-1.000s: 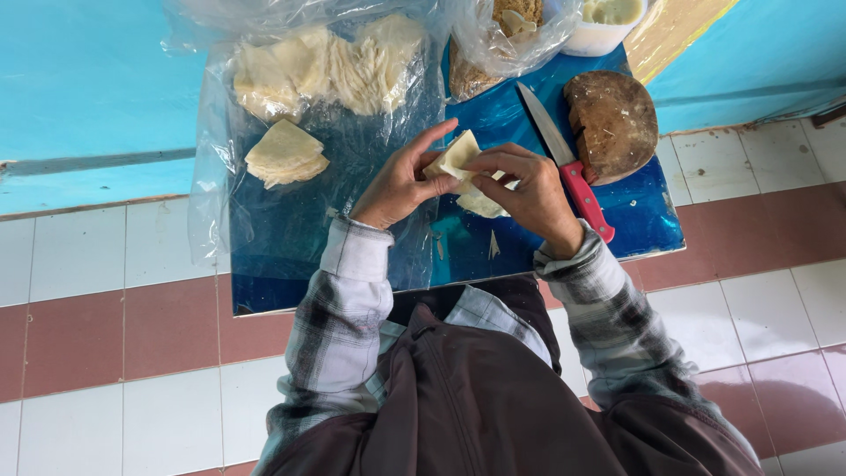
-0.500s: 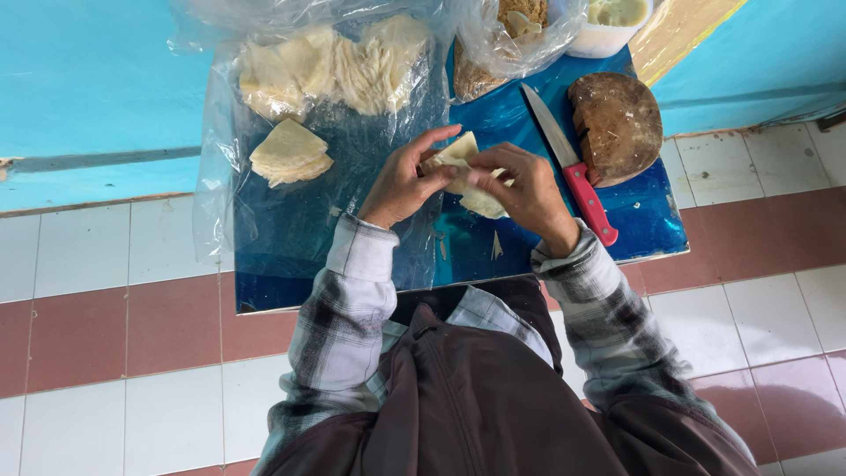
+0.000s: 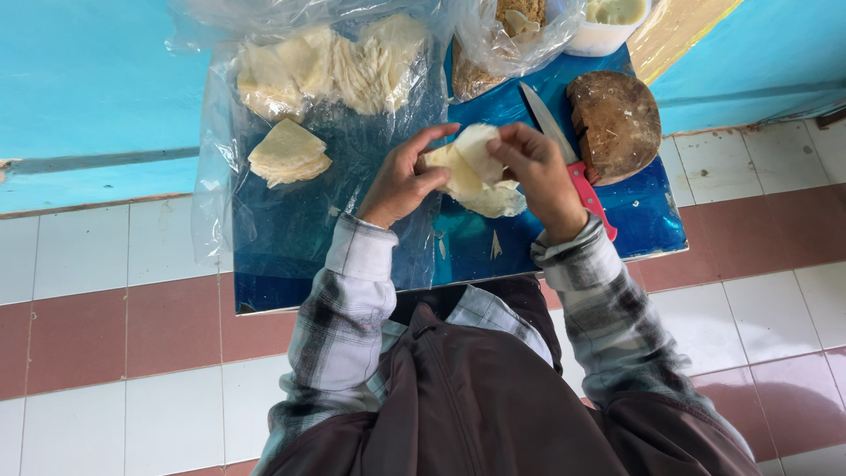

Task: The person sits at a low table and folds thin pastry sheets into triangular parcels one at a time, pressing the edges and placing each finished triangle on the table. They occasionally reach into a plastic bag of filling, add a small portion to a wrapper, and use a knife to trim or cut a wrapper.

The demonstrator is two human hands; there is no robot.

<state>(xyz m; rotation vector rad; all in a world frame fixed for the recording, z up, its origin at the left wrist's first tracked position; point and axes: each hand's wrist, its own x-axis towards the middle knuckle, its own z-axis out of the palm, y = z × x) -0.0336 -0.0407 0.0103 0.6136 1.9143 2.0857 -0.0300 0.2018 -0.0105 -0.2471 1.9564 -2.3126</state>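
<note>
A thin pale dough wrapper [image 3: 471, 163] is held up over the blue board [image 3: 652, 225], folded between both hands. My left hand [image 3: 401, 181] pinches its left edge with thumb and fingers. My right hand [image 3: 538, 172] grips its right side and top corner. Another pale wrapper [image 3: 498, 201] lies on the board just beneath them. A small stack of folded triangular wrappers [image 3: 286, 154] rests on clear plastic to the left.
A red-handled knife [image 3: 573, 167] lies right of my right hand, beside a round brown wooden block [image 3: 617, 123]. A pile of wrappers [image 3: 326, 66] lies in a plastic bag at the back, beside a bagged brown filling [image 3: 511, 31] and a white tub [image 3: 608, 22]. Tiled floor surrounds the board.
Both hands have lifted the wrapper slightly and spread apart a little, with the fold more open than before. The other objects have not moved.
</note>
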